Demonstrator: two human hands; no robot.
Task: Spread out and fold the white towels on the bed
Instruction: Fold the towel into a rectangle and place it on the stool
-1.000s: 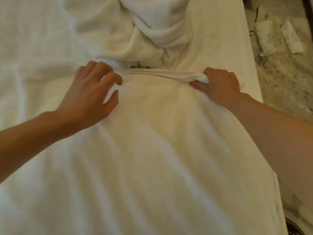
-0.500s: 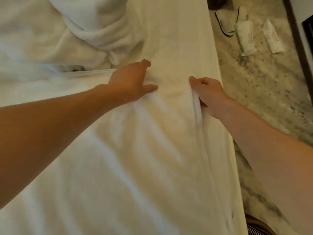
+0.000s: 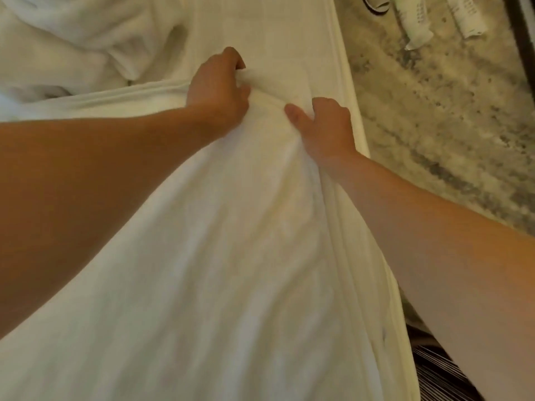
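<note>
Far left, on the white-sheeted bed (image 3: 275, 30): crumpled heap of white terry towels (image 3: 86, 44), touched by neither hand. Centre: large flat white towel (image 3: 231, 270), spread with long axis running from the far hem toward the viewer. Left grip (image 3: 217, 91): fingers curled round the bunched far-right corner. Right grip (image 3: 324, 125), just beside it and nearer the bed edge: closed on the right hem, thumb on top. Probable next move: carry that corner back along the long axis, both grips equally near. Far right: mottled stone floor (image 3: 434, 125).
</note>
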